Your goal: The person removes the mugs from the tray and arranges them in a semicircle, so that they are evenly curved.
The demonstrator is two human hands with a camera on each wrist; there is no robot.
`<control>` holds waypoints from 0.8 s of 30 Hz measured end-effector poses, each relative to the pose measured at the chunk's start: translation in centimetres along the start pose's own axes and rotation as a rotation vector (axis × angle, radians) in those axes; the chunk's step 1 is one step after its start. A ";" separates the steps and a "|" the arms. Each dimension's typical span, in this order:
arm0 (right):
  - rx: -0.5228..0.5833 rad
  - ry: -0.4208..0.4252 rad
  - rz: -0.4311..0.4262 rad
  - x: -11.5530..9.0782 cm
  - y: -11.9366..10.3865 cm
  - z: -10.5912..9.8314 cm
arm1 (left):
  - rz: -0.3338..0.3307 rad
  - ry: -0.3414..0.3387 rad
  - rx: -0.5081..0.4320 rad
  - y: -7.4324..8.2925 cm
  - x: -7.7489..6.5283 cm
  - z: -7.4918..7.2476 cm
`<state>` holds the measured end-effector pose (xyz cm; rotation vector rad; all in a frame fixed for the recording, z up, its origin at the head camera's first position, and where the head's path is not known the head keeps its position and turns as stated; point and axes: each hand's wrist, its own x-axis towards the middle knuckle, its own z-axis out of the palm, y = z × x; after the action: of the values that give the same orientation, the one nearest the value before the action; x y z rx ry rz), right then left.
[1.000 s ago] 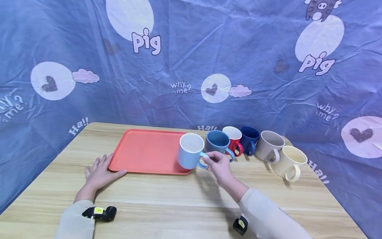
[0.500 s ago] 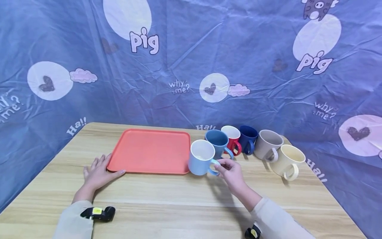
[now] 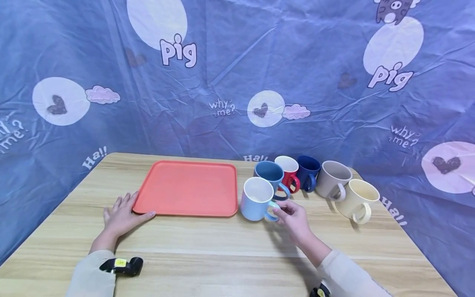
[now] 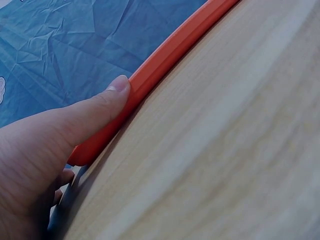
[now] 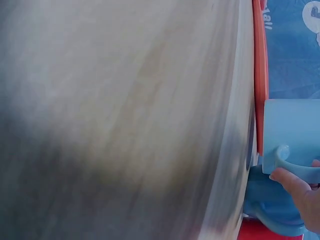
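Note:
My right hand point(image 3: 295, 222) pinches the handle of a light blue mug point(image 3: 255, 204) between thumb and fingers. The mug is upright beside the red tray's right edge, its base seemingly just off the table. In the right wrist view, the light blue mug point(image 5: 292, 127) partly covers a teal-blue mug point(image 5: 270, 195) behind it. My left hand point(image 3: 120, 216) rests at the front left corner of the red tray point(image 3: 187, 187), fingers spread and thumb along the front rim. In the left wrist view, the thumb of the left hand point(image 4: 55, 135) touches the tray's rim point(image 4: 165, 55).
Behind and right of the held mug, a teal-blue mug point(image 3: 269, 169), red mug point(image 3: 287, 175), navy mug point(image 3: 308, 171), grey mug point(image 3: 332, 181) and cream mug point(image 3: 356, 200) stand in an angled row. A blue printed cloth point(image 3: 230, 82) hangs behind the wooden table point(image 3: 208, 255).
My right hand has carried the light blue mug from over the tray's right side to the right and toward me, past the edge. My left hand stays at the tray corner.

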<state>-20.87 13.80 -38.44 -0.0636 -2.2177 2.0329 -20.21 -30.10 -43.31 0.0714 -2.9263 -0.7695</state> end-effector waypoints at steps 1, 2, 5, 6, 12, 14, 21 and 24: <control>0.006 -0.006 -0.024 0.0 0.2 -0.1 | 0.000 0.000 0.000 0.0 0.0 0.0; 0.018 -0.019 -0.048 0.1 0.5 -0.3 | -0.001 0.001 -0.002 0.0 0.0 0.0; 0.054 -0.058 -0.111 0.3 1.5 -0.8 | -0.001 -0.003 -0.003 0.0 0.0 -0.1; 0.083 -0.086 -0.139 0.7 2.3 -1.1 | -0.001 -0.004 -0.002 0.0 0.0 -0.1; 0.111 -0.094 -0.129 0.8 2.9 -1.4 | 0.001 -0.003 -0.003 -0.1 0.0 -0.1; 0.061 -0.043 -0.088 0.3 1.9 -1.1 | 0.001 0.000 -0.006 -0.1 -0.1 -0.1; 0.001 0.007 -0.009 0.1 1.2 -0.5 | 0.000 -0.001 -0.005 -0.1 0.0 -0.1; 0.006 0.003 -0.013 0.1 1.3 -0.5 | -0.004 -0.007 -0.011 0.0 0.0 -0.2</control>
<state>-20.96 14.42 -39.69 -0.0521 -2.2045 2.0311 -20.20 -30.14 -43.16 0.0731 -2.9290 -0.7878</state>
